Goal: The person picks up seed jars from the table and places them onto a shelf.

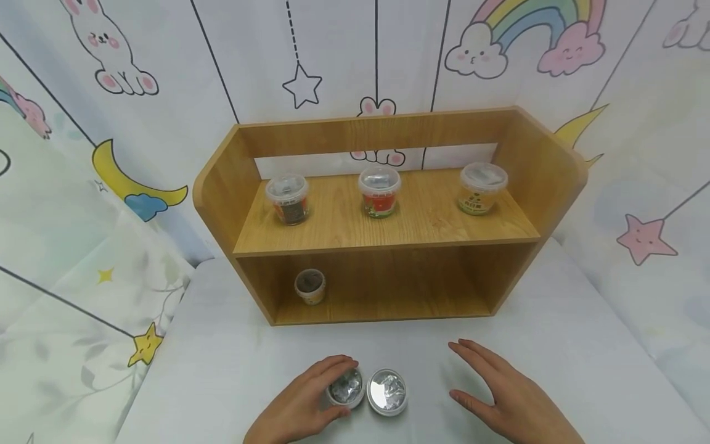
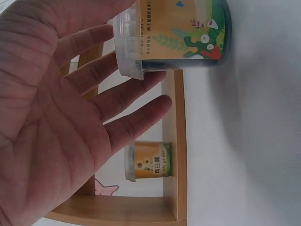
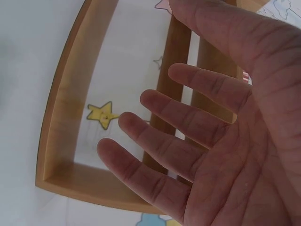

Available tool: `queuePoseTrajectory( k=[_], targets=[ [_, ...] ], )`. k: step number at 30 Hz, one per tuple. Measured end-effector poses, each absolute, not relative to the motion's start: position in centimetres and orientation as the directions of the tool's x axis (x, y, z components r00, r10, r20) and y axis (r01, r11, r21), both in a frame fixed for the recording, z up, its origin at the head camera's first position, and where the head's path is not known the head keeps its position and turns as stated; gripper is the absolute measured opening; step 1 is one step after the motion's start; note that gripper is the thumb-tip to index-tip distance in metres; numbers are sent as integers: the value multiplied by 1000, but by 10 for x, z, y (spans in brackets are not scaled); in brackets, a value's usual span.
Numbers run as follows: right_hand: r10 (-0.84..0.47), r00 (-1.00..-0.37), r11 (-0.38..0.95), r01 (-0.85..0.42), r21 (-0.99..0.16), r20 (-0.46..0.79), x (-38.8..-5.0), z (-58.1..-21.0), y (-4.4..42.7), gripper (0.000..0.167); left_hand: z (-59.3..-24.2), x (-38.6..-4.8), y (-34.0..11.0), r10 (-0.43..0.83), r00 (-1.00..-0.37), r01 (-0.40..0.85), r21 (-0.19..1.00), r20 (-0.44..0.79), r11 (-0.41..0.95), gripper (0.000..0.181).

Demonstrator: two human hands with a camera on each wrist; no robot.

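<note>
My left hand (image 1: 307, 398) reaches round a lidded plastic cup (image 1: 345, 388) on the white table, thumb on the near side and fingers on the far side. In the left wrist view, that cup (image 2: 183, 37) has an orange label with cartoon plants and a clear lid. Close on its right stands a second lidded cup (image 1: 387, 393), silvery on top. Held over the table to the right of both cups, my right hand (image 1: 507, 391) has thumb and fingers apart with nothing between them.
Beyond the hands stands a two-level wooden shelf (image 1: 388, 246). Three lidded cups, left (image 1: 288, 198), middle (image 1: 379, 192) and right (image 1: 481, 189), stand on its upper board. A smaller-looking cup (image 1: 310, 287) is at lower left. Patterned cloth (image 1: 233, 37) hangs behind.
</note>
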State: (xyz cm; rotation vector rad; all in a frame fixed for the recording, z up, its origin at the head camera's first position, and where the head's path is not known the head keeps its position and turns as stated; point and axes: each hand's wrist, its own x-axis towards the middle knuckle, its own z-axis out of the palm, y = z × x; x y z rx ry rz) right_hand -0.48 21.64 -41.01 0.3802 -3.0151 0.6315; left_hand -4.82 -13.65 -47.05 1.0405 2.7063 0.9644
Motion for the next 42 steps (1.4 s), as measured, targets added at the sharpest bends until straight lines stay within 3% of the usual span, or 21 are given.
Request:
queuePoseTrajectory(
  k=[10,18,27,34,42],
  targets=[
    [-208,-976,887,-214,-409,60,-4,-410,217,79,-462,-58,-136,642,-755,596,548,133,587,67],
    [-185,-983,884,-175,-434,20,-2,-411,218,83,-440,-81,-132,656,-723,666,469,215,580,64],
    [-176,-984,880,-146,-452,-25,-2,-411,217,83,-416,-120,-122,679,-696,697,447,235,560,62],
    [-169,-986,883,-148,-445,-9,0,-412,218,82,-415,-152,-111,698,-650,751,396,300,529,58],
    [-165,-986,885,-143,-444,-10,2,-412,219,81,-415,-191,-91,690,-678,711,465,255,527,53]
  ],
)
